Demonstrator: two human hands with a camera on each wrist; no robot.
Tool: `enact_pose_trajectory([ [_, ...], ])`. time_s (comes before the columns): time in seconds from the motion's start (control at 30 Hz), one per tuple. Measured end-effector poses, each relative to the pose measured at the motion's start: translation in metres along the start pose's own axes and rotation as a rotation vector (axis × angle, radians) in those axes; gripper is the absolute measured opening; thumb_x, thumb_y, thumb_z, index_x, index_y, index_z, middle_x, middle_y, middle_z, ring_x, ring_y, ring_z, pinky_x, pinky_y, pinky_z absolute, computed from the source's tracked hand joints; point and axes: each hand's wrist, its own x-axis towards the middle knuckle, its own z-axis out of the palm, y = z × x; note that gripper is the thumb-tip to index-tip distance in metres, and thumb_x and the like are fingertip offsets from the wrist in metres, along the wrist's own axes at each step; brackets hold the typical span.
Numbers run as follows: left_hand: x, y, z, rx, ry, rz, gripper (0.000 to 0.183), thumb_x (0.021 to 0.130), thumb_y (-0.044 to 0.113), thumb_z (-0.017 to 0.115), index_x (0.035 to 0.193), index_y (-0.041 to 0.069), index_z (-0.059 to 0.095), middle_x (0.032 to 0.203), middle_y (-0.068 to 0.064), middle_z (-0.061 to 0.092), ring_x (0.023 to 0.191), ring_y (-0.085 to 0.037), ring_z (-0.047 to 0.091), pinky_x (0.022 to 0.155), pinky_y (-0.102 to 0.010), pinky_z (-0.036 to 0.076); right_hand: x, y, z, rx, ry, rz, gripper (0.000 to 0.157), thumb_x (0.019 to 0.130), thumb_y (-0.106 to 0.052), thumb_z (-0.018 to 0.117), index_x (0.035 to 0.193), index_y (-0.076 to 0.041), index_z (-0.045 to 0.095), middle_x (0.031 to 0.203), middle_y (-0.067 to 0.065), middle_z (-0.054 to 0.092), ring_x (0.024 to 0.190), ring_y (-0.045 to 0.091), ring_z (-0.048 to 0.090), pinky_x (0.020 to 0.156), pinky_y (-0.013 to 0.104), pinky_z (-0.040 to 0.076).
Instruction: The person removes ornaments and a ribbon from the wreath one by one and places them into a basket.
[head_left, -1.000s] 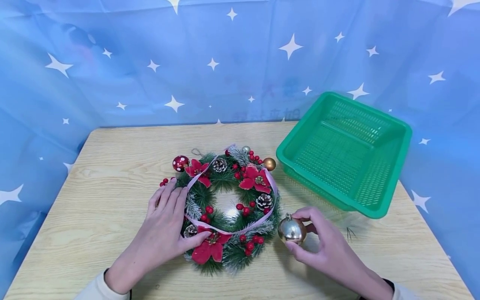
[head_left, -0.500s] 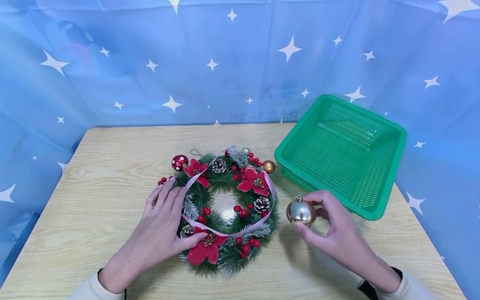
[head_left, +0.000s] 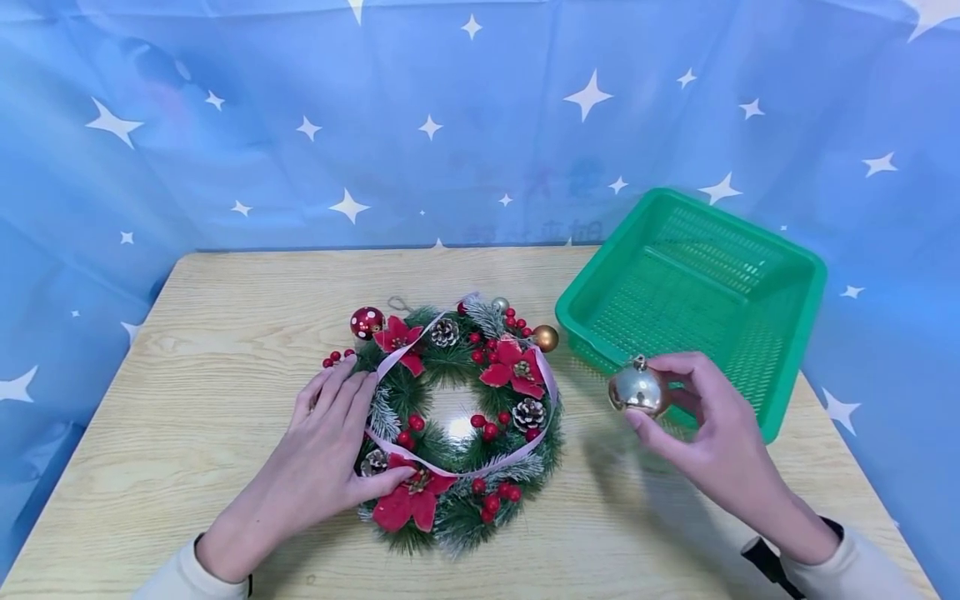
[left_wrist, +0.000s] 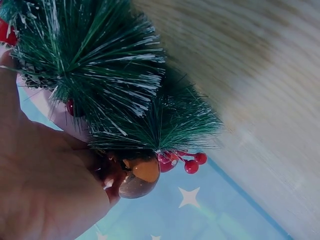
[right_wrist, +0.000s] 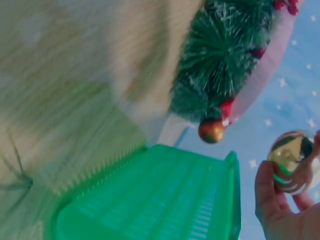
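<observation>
My right hand (head_left: 720,442) pinches a shiny gold Christmas ball (head_left: 637,392) between thumb and fingers, its hanging cap up, just in front of the green basket. In the right wrist view the same gold ball (right_wrist: 289,152) shows at the right edge. A green Christmas wreath (head_left: 442,367) with red flowers, berries, pinecones and a pink ribbon lies on the table. My left hand (head_left: 322,450) holds the wreath's left side, thumb on the lower red flower (head_left: 408,504). Up close in the left wrist view, a bronze ball (left_wrist: 140,180) sits at the fingers, partly hidden.
A green perforated plastic basket (head_left: 609,250) stands at the table's back right. The wooden table (head_left: 247,333) ends at a blue star-patterned cloth (head_left: 450,167). A dotted red ball (head_left: 367,322) and a gold ball (head_left: 546,338) stick out from the wreath's edge.
My right hand has moved right and away from me with the gold ball, from beside the wreath to the basket's near side. The left hand stays on the wreath.
</observation>
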Motion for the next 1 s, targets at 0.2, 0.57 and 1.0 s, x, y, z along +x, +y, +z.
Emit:
enact_pose_trajectory([
  [0.2,0.001,0.0,0.0,-0.002,0.001,0.001,0.116,0.092,0.083,0.063,0.156,-0.011,0.046,0.148,-0.026,0.058,0.156,-0.045,0.033,0.121,-0.066,0.024,0.009,0.013,-0.013,-0.034,0.035,-0.029,0.06,0.081,0.015,0.086,0.136,0.001,0.063,0.129,0.004,0.065,0.107,0.008,0.071,0.087,0.017,0.057],
  [0.57,0.0,-0.001,0.0,-0.003,-0.003,-0.004,0.116,0.091,0.084,0.062,0.155,-0.012,0.047,0.149,-0.026,0.057,0.155,-0.045,0.033,0.12,-0.065,0.023,0.024,0.038,-0.027,-0.096,0.054,0.073,0.054,0.091,0.004,0.085,0.139,-0.001,0.062,0.13,0.005,0.065,0.107,0.0,0.066,0.087,0.009,0.051],
  [1.0,0.001,-0.003,0.0,0.006,0.005,0.009,0.116,0.092,0.086,0.059,0.155,-0.012,0.048,0.148,-0.026,0.058,0.155,-0.046,0.032,0.119,-0.066,0.023,0.039,0.06,-0.045,-0.204,-0.119,0.214,0.047,0.103,-0.02,0.079,0.141,-0.002,0.059,0.127,0.016,0.066,0.1,-0.002,0.065,0.08,0.01,0.052],
])
